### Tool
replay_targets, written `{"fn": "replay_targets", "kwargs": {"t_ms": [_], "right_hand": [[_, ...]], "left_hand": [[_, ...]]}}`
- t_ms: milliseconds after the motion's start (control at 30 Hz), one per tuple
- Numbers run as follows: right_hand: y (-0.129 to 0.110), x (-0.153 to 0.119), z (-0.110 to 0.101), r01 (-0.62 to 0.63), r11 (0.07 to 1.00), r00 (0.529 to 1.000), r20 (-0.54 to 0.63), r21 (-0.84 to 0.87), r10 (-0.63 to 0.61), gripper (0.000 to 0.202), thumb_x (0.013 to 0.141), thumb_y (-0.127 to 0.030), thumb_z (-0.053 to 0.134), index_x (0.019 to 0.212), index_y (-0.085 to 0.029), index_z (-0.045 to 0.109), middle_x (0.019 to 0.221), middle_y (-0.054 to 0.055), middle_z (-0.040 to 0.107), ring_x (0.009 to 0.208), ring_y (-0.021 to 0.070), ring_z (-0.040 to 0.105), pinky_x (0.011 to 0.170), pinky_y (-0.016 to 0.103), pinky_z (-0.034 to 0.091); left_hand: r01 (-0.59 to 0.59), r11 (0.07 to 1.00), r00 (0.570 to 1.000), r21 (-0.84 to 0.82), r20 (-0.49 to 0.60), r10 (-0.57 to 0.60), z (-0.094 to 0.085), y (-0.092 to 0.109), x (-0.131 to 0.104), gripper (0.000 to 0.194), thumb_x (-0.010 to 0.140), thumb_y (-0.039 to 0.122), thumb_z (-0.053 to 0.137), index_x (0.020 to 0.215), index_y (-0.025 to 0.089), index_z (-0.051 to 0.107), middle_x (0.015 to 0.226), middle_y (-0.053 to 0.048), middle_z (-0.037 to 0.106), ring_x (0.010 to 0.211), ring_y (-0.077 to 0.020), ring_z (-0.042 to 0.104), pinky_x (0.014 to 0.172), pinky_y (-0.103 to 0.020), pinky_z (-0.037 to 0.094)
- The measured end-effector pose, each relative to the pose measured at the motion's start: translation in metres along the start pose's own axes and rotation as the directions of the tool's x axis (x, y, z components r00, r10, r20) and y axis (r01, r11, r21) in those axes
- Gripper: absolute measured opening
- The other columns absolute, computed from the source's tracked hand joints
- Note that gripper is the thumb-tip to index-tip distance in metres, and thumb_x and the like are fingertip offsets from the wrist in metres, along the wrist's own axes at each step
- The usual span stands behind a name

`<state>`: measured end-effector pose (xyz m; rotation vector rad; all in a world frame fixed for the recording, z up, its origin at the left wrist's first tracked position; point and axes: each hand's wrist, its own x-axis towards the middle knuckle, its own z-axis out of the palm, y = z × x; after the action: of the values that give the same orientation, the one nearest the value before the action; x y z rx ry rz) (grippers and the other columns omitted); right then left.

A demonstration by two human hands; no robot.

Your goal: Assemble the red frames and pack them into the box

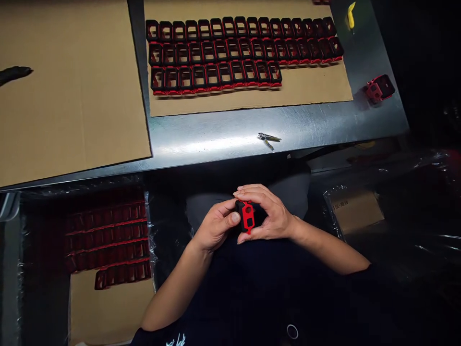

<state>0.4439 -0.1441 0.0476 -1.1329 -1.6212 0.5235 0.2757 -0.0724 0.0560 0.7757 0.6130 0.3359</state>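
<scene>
Between my two hands, above my lap, is a small red and black plastic frame (pixel 248 217) with a round and a square opening in its red face. My left hand (pixel 219 222) grips its black side, thumb on the near edge. The fingers and thumb of my right hand (pixel 268 214) curve round its top and bottom edges. Beyond my hands, a pair of small pliers or snips (pixel 268 138) lies on the metal table (pixel 201 139). Several like frames (pixel 212 52) stand in three rows on a cardboard sheet (pixel 309 91) there.
A bare cardboard sheet (pixel 72 110) covers the table's left; a dark glove-like shape (pixel 16 74) lies there. At right are a single red frame (pixel 381 89) and a yellow object (pixel 351 15). Lower left, a plastic-lined box holds rows of red frames (pixel 111 240) on cardboard.
</scene>
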Motion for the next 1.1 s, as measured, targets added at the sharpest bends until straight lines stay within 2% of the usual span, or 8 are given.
{"fn": "replay_targets", "kwargs": {"t_ms": [133, 300, 467, 633, 900, 1100], "right_hand": [[0.002, -0.002, 0.001, -0.046, 0.997, 0.999, -0.002, 0.054, 0.046, 0.082, 0.071, -0.051, 0.089, 0.139, -0.022, 0.052, 0.122, 0.014, 0.071, 0.120, 0.0296, 0.067, 0.103, 0.047, 0.055], [0.004, -0.005, 0.003, -0.099, 0.988, 0.995, -0.007, 0.119, 0.101, 0.087, 0.067, -0.052, 0.091, 0.139, -0.023, 0.054, 0.124, 0.013, 0.070, 0.119, 0.0294, 0.067, 0.105, 0.046, 0.054], [0.004, -0.007, 0.004, -0.135, 0.977, 0.990, -0.006, 0.167, 0.138, 0.089, 0.066, -0.049, 0.093, 0.141, -0.024, 0.053, 0.128, 0.014, 0.069, 0.118, 0.0272, 0.068, 0.103, 0.041, 0.055], [0.004, -0.007, 0.004, -0.191, 0.967, 0.981, 0.012, 0.171, 0.192, 0.088, 0.065, -0.048, 0.093, 0.140, -0.024, 0.054, 0.125, 0.012, 0.071, 0.113, 0.0254, 0.070, 0.098, 0.038, 0.057], [-0.001, 0.000, 0.000, -0.123, 0.992, 0.992, 0.047, 0.033, 0.121, 0.088, 0.070, -0.056, 0.088, 0.143, -0.022, 0.053, 0.120, 0.013, 0.071, 0.109, 0.0277, 0.067, 0.098, 0.046, 0.054], [-0.002, 0.002, 0.000, -0.107, 0.994, 0.993, 0.054, 0.011, 0.107, 0.084, 0.074, -0.058, 0.084, 0.143, -0.023, 0.053, 0.119, 0.013, 0.070, 0.111, 0.0287, 0.065, 0.098, 0.047, 0.054]], "left_hand": [[0.027, 0.999, 1.000, -0.044, 0.002, -0.027, 0.001, 0.003, -0.002, 0.044, 0.080, 0.051, 0.078, 0.099, 0.011, 0.079, 0.080, -0.009, 0.073, 0.071, -0.0173, 0.060, 0.071, -0.029, 0.044], [0.033, 0.999, 0.999, -0.029, 0.001, -0.033, 0.001, 0.007, -0.005, 0.037, 0.079, 0.039, 0.077, 0.102, 0.011, 0.079, 0.074, -0.006, 0.069, 0.065, -0.0149, 0.054, 0.070, -0.028, 0.044], [0.028, 1.000, 0.999, 0.005, -0.020, -0.027, 0.003, 0.009, -0.008, 0.035, 0.079, 0.035, 0.076, 0.108, 0.015, 0.079, 0.090, -0.007, 0.075, 0.081, -0.0209, 0.064, 0.087, -0.033, 0.046], [0.039, 0.999, 0.999, 0.029, -0.012, -0.039, 0.003, 0.008, -0.010, 0.038, 0.081, 0.037, 0.074, 0.112, 0.015, 0.076, 0.099, -0.009, 0.076, 0.095, -0.0262, 0.067, 0.086, -0.033, 0.047], [0.084, 0.996, 0.996, -0.015, -0.008, -0.084, 0.003, 0.009, -0.013, 0.039, 0.074, 0.025, 0.069, 0.111, 0.015, 0.076, 0.102, -0.009, 0.076, 0.092, -0.0243, 0.067, 0.079, -0.031, 0.047], [0.086, 0.992, 0.996, -0.095, 0.004, -0.086, 0.002, 0.007, -0.013, 0.038, 0.074, 0.029, 0.072, 0.110, 0.015, 0.075, 0.101, -0.010, 0.076, 0.095, -0.0275, 0.068, 0.085, -0.035, 0.050]]}}
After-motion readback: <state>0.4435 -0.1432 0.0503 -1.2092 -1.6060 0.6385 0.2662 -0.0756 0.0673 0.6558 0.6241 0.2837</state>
